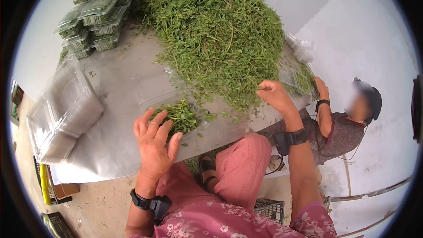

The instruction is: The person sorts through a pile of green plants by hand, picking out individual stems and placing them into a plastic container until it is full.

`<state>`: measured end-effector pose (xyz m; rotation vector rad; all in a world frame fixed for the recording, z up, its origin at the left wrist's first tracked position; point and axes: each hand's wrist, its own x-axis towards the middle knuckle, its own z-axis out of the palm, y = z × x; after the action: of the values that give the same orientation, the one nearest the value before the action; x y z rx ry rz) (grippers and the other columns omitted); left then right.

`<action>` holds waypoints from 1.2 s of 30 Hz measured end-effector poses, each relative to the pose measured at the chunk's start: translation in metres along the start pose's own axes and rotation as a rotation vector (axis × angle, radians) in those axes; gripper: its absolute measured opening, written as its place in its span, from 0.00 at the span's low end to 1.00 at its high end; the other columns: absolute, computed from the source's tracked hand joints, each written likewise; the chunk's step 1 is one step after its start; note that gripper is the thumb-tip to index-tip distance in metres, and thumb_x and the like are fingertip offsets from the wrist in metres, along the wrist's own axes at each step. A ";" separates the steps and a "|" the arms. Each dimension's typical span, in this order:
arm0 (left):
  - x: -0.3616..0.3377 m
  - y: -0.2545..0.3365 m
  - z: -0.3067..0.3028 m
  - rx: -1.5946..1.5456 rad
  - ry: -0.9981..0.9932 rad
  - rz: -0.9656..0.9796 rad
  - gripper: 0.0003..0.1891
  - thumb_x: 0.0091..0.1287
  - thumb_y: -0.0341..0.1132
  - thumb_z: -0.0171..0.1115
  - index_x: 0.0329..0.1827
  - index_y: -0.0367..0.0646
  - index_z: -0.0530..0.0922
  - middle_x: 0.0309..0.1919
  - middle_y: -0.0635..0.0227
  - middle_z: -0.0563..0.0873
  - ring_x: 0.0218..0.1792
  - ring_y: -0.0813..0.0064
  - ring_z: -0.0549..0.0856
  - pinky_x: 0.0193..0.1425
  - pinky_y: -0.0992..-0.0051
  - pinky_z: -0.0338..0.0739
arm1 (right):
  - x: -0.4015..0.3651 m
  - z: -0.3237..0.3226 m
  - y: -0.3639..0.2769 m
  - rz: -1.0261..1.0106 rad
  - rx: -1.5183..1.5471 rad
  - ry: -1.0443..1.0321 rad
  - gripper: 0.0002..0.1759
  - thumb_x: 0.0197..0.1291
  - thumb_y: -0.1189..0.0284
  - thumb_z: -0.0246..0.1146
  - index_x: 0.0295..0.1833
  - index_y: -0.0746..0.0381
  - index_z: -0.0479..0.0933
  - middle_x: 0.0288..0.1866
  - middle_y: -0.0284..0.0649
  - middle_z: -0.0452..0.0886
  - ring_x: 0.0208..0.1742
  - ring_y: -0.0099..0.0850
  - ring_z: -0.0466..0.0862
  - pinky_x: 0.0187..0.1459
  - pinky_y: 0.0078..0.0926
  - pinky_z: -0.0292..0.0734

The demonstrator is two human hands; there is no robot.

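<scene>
A large heap of leafy green stems [220, 39] covers the back middle of the table. In front of it, an open clear plastic clamshell [150, 89] lies with its lid folded back, and a small bunch of greens [181, 117] sits in its near half. My left hand [154, 143] rests against the left side of this bunch, fingers spread and thumb apart. At the heap's right front edge is my right hand [278, 99], its thumb and fingers drawn together. Whatever is between those fingertips, if anything, is too small to tell.
Empty clamshells [66, 105] are stacked at the table's left edge. Filled clamshells [97, 17] stand piled at the back left. To the right, another person [339, 128] works at a clamshell [291, 77]. Black crates [269, 209] sit on the floor below.
</scene>
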<state>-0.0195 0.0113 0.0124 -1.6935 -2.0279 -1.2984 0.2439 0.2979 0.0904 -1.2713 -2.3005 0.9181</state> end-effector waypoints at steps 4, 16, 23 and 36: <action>-0.001 -0.001 0.000 -0.008 0.008 0.000 0.17 0.66 0.42 0.69 0.48 0.36 0.85 0.58 0.56 0.85 0.67 0.47 0.74 0.72 0.49 0.63 | -0.002 -0.005 -0.020 0.002 0.071 -0.077 0.08 0.64 0.73 0.68 0.42 0.67 0.80 0.28 0.32 0.81 0.26 0.19 0.78 0.29 0.23 0.73; -0.004 -0.002 0.001 -0.017 0.038 0.024 0.18 0.64 0.42 0.71 0.48 0.36 0.85 0.57 0.55 0.84 0.66 0.46 0.75 0.71 0.45 0.63 | -0.001 0.000 -0.021 -0.016 0.145 -0.091 0.11 0.65 0.75 0.68 0.51 0.70 0.82 0.33 0.32 0.84 0.27 0.18 0.77 0.30 0.22 0.73; -0.003 -0.002 -0.003 -0.033 0.066 0.055 0.19 0.67 0.44 0.68 0.50 0.37 0.84 0.57 0.55 0.84 0.66 0.46 0.75 0.71 0.47 0.64 | -0.012 0.002 -0.055 -0.030 0.282 -0.080 0.12 0.67 0.75 0.67 0.52 0.70 0.83 0.36 0.33 0.84 0.28 0.17 0.76 0.31 0.19 0.72; 0.052 0.033 -0.045 -0.029 0.138 0.126 0.25 0.64 0.31 0.68 0.65 0.36 0.77 0.61 0.53 0.83 0.66 0.46 0.76 0.73 0.49 0.63 | -0.021 0.055 -0.145 -0.246 0.443 -0.533 0.12 0.70 0.72 0.66 0.54 0.67 0.84 0.36 0.31 0.85 0.29 0.14 0.75 0.30 0.16 0.71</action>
<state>-0.0244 0.0140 0.0887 -1.6643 -1.8047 -1.3675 0.1336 0.2034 0.1502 -0.5896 -2.3455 1.7079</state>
